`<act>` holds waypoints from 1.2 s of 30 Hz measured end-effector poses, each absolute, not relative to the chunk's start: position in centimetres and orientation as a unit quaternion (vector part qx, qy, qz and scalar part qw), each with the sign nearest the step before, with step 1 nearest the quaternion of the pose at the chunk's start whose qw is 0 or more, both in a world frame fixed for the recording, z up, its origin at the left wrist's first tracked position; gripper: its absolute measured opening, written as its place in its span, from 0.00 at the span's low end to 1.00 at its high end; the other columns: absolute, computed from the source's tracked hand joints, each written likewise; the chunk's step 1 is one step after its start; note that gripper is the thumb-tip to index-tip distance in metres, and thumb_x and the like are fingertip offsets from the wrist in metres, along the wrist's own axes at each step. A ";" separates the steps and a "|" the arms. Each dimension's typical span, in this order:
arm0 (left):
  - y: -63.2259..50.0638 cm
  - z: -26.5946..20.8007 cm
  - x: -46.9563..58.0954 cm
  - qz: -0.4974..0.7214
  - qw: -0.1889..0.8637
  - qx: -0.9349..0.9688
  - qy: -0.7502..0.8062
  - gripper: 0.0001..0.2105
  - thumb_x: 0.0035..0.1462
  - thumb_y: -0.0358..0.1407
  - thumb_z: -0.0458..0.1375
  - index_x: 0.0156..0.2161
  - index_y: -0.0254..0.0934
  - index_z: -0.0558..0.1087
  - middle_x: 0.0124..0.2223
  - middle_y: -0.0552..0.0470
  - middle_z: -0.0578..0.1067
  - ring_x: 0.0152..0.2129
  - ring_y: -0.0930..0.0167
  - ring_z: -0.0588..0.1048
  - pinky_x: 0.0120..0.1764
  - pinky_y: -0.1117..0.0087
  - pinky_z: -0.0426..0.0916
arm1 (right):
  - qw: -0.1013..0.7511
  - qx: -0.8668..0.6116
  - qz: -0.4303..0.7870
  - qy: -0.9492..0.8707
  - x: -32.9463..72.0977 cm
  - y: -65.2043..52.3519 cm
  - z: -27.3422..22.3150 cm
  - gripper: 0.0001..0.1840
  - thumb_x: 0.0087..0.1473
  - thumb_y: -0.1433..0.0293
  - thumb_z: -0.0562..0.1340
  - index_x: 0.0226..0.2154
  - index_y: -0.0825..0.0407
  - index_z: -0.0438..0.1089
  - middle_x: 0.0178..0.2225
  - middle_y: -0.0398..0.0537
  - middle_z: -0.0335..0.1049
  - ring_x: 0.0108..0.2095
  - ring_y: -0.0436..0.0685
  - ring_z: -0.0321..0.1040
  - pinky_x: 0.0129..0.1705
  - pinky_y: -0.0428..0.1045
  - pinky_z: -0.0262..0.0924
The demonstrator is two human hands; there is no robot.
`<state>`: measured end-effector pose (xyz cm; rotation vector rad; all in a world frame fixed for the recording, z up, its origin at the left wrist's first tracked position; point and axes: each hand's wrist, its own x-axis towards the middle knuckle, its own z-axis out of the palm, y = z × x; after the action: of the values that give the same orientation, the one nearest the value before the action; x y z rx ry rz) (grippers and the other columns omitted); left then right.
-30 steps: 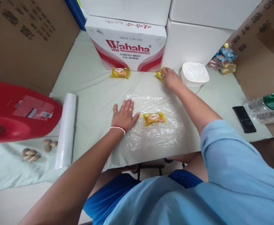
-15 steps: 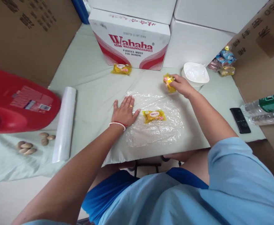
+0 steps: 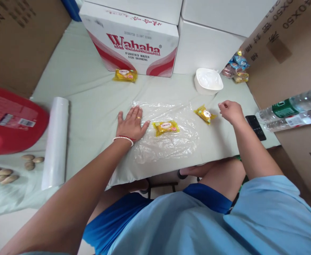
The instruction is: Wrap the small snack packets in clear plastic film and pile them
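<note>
My left hand (image 3: 131, 124) lies flat with fingers spread on the left edge of a crinkled sheet of clear plastic film (image 3: 168, 147). On the film, right of that hand, rests a yellow-wrapped snack pack (image 3: 166, 128). A second yellow snack pack (image 3: 205, 114) is just off the film's right side, turned at a slant; whether it touches the table I cannot tell. Apart from it, a short way to the right, my right hand (image 3: 231, 111) has its fingers curled in, with nothing visible in them. A third yellow pack (image 3: 125, 75) sits against the Wahaha carton.
Behind stand the Wahaha carton (image 3: 134, 46) and white boxes (image 3: 200, 46). A white bowl (image 3: 208, 82), snack packs (image 3: 236, 67), a black phone (image 3: 255, 127) and plastic bottles (image 3: 290, 108) are rightward. Left are a film roll (image 3: 56, 141), red container (image 3: 14, 120) and several brown oval objects (image 3: 4, 175).
My right hand has let go of the yellow snack pack and moved right and toward me. That pack is now nearer the film's right edge. My left hand stays on the film; the view has shifted.
</note>
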<state>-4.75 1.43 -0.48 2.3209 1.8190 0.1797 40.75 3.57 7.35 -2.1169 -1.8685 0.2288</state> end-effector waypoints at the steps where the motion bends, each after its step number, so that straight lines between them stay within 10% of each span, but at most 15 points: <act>1: 1.4 -0.5 -4.7 0.060 0.095 0.782 0.613 0.36 0.70 0.54 0.36 0.76 0.37 0.48 0.78 0.42 0.49 0.74 0.56 0.50 0.72 0.39 0.37 | 0.161 -0.727 0.062 -0.664 40.3 2.8 7.1 0.25 0.68 0.56 0.54 0.46 0.57 0.77 0.44 0.70 0.78 0.45 0.71 0.77 0.52 0.69 0.70; 6: 1.5 -0.4 -4.7 0.058 0.099 0.783 0.612 0.37 0.70 0.54 0.36 0.76 0.36 0.48 0.78 0.42 0.49 0.74 0.56 0.50 0.72 0.40 0.36 | 0.135 -0.637 0.073 -0.756 38.2 -0.2 2.7 0.31 0.64 0.57 0.57 0.65 0.50 0.68 0.68 0.61 0.63 0.66 0.74 0.60 0.65 0.73 0.58; 20: 1.6 -0.6 -4.8 0.047 0.091 0.785 0.611 0.37 0.70 0.54 0.35 0.76 0.36 0.47 0.78 0.42 0.48 0.74 0.55 0.49 0.72 0.39 0.38 | 0.255 -0.432 0.179 -0.847 25.9 -0.5 7.1 0.28 0.72 0.58 0.48 0.71 0.39 0.58 0.66 0.51 0.67 0.66 0.64 0.62 0.67 0.65 0.59; 36: 1.5 -0.7 -4.7 0.055 0.092 0.786 0.609 0.37 0.70 0.54 0.35 0.76 0.35 0.47 0.78 0.41 0.49 0.75 0.55 0.49 0.72 0.39 0.37 | 0.117 -0.394 0.171 -0.895 23.4 -0.5 2.8 0.34 0.68 0.64 0.59 0.73 0.39 0.55 0.64 0.57 0.63 0.62 0.68 0.61 0.64 0.68 0.57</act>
<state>-4.70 1.47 -0.68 2.3343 1.8084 0.1620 23.37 -0.47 2.76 -1.1534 -2.6207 0.5015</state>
